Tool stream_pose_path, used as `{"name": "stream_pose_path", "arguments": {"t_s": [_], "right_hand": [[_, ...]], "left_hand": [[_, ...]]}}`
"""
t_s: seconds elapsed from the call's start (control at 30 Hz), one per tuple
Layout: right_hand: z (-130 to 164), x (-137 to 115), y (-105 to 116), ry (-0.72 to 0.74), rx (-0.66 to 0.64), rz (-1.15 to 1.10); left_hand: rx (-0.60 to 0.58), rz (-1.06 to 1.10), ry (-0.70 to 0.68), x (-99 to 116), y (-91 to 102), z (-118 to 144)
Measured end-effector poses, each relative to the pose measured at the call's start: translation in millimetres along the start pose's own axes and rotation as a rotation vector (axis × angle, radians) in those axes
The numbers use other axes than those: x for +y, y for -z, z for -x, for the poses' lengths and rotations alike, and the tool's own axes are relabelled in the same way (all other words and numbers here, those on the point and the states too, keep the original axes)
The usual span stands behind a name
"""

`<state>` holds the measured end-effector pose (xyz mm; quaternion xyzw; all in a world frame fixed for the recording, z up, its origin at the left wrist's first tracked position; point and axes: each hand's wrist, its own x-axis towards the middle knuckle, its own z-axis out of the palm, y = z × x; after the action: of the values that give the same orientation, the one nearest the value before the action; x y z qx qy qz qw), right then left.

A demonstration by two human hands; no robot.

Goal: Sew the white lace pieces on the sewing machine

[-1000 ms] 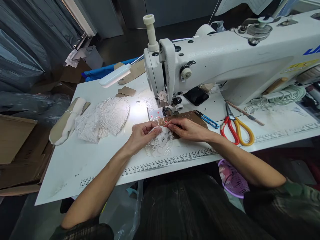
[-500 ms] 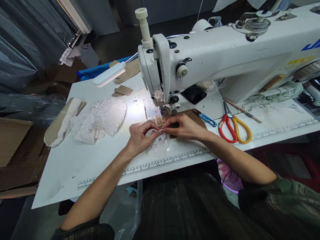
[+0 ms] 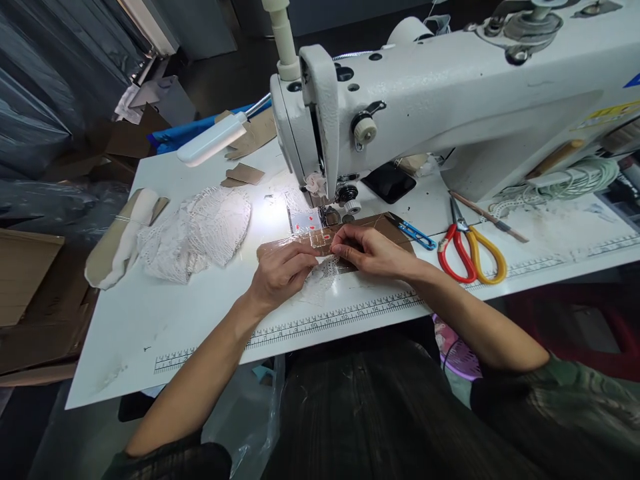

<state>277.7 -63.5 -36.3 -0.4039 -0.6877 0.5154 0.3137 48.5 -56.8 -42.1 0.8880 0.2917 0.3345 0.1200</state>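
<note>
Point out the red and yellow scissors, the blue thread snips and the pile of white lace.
red and yellow scissors (image 3: 470, 250), head view, on the handles just below the pivot.
blue thread snips (image 3: 415, 233), head view, on the blue handle.
pile of white lace (image 3: 200, 230), head view, mid pile.

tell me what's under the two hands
Under the left hand and right hand lies white lace on a brown card on the table. The lace's upper edge is covered by the fingers.

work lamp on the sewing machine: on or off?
On. A bright pool of light falls on the white table beside the needle area, just under the lamp head.
</note>
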Motion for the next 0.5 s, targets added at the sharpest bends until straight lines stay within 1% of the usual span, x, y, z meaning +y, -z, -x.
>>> {"name": "stream_pose_path", "arguments": {"t_s": [0.13, 0.23, 0.33, 0.4, 0.5], "right_hand": [[0, -3, -3, 0.045, -0.075, 0.052], [-2, -5, -8, 0.000, -0.035, 0.089], [-4, -7, -11, -0.026, -0.004, 0.043], [-5, -9, -13, -0.025, 0.019, 0.003], [-4, -15, -17, -0.058, 0.051, -0.031]], "left_hand": [[-0.020, -0.022, 0.017, 2, 0.2, 0], [-0.025, -0.054, 0.009, 3, 0.3, 0], [-0.021, -0.060, -0.021, 4, -0.9, 0], [0.002, -0.057, -0.065, 4, -2.6, -1], [0.069, -0.064, -0.128, 5, -5.7, -3]]}}
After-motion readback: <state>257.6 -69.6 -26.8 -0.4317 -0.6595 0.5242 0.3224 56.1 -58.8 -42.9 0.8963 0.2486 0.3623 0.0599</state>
